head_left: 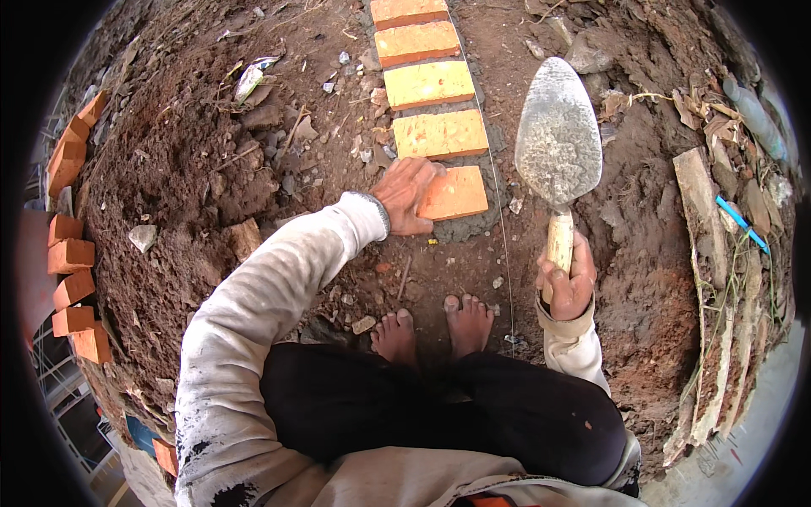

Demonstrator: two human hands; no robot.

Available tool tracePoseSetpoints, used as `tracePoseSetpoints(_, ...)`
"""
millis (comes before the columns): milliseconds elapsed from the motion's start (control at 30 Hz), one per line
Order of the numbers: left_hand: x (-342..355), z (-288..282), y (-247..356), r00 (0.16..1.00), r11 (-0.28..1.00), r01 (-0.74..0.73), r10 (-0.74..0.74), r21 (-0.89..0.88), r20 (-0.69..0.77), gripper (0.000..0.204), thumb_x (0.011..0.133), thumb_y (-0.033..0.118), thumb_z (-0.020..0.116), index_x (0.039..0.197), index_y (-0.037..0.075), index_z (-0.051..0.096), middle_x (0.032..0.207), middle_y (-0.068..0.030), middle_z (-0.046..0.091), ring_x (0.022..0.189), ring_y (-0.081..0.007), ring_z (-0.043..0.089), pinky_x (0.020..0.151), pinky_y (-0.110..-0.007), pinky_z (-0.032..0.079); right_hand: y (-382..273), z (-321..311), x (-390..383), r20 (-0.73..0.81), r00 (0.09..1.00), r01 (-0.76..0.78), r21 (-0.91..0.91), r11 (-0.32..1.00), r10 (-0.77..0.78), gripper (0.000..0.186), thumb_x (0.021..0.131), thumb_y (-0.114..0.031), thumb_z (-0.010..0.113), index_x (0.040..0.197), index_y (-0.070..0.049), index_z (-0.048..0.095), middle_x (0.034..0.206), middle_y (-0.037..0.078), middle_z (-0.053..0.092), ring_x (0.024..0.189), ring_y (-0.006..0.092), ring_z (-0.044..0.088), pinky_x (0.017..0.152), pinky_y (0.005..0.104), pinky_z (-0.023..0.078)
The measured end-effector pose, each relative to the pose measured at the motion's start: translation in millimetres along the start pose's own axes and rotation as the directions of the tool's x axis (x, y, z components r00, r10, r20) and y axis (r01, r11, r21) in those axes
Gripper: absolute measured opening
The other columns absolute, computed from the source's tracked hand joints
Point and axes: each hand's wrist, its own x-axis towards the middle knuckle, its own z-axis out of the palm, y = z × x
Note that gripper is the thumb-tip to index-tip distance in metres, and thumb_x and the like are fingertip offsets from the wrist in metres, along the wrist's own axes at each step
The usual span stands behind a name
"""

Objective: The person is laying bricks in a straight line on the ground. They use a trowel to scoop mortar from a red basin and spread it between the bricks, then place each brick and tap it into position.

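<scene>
An orange brick (458, 193) lies on grey mortar (460, 228) at the near end of a row of spaced bricks (438, 133) running away up the middle. My left hand (408, 196) grips its left end, fingertips over the top corner. My right hand (568, 279) is wrapped round the wooden handle of a trowel (557, 131), whose grey-smeared metal blade points away from me, raised right of the row. A taut string (506, 253) runs along the bricks' right side. My bare feet (467, 325) are just below the near brick.
Stacked loose bricks (71, 253) line the left edge beside dug soil (169, 169). On the right lie weathered wooden pieces (710, 296), a blue tube (743, 224) and a plastic bottle (754, 114). Small stones and debris (253, 80) are scattered over the dirt.
</scene>
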Motion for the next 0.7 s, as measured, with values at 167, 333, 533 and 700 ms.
tracePoseSetpoints(167, -74.5, -35.0, -5.5, 0.953, 0.93, 0.276, -0.297, -0.241, -0.054, 0.07, 0.051, 0.02, 0.07, 0.111, 0.008, 0.035, 0.103, -0.0137, 0.044, 0.101, -0.0318, 0.042, 0.089, -0.041, 0.035, 2.3, 24.7, 10.8, 0.064, 0.995, -0.07, -0.088, 0.994, 0.076, 0.04, 0.076, -0.011, 0.054, 0.112, 0.002, 0.042, 0.071, 0.006, 0.052, 0.052, 0.0084, 0.047, 0.045, 0.0211, 0.039)
tracePoseSetpoints(333, -106.5, -74.4, 18.4, 0.867, 0.759, 0.228, -0.444, -0.61, -0.228, 0.064, 0.055, 0.018, 0.069, 0.11, 0.008, 0.038, 0.1, -0.0103, 0.045, 0.098, -0.0221, 0.044, 0.089, -0.036, 0.035, -34.7, 56.3, 38.8, 0.054, 0.978, 0.204, -0.091, 0.975, -0.2, 0.035, 0.081, -0.015, 0.05, 0.111, 0.002, 0.046, 0.074, 0.006, 0.051, 0.053, 0.0089, 0.044, 0.043, 0.0199, 0.036)
tracePoseSetpoints(533, -184.2, -136.3, 72.1, 0.683, 0.574, -0.008, -0.595, -0.819, -0.424, 0.066, 0.06, 0.022, 0.068, 0.116, 0.007, 0.038, 0.102, -0.0073, 0.047, 0.098, -0.0151, 0.045, 0.088, -0.03, 0.035, -167.5, 163.7, 109.8, 0.408, 0.758, 0.605, -0.153, 0.781, -0.508, 0.036, 0.083, -0.011, 0.048, 0.114, 0.007, 0.046, 0.107, 0.015, 0.053, 0.099, 0.0226, 0.05, 0.089, 0.0326, 0.036)
tracePoseSetpoints(700, -219.9, -194.7, 117.3, 0.448, 0.539, -0.237, -0.677, -0.808, -0.583, 0.07, 0.057, 0.027, 0.068, 0.117, 0.005, 0.039, 0.1, -0.0073, 0.047, 0.09, -0.016, 0.046, 0.082, -0.03, 0.037, -323.6, 293.0, 139.6, 0.611, 0.473, 0.836, -0.083, 0.542, -0.635, 0.033, 0.087, -0.017, 0.048, 0.113, 0.003, 0.047, 0.101, 0.013, 0.055, 0.092, 0.0199, 0.052, 0.083, 0.03, 0.039)
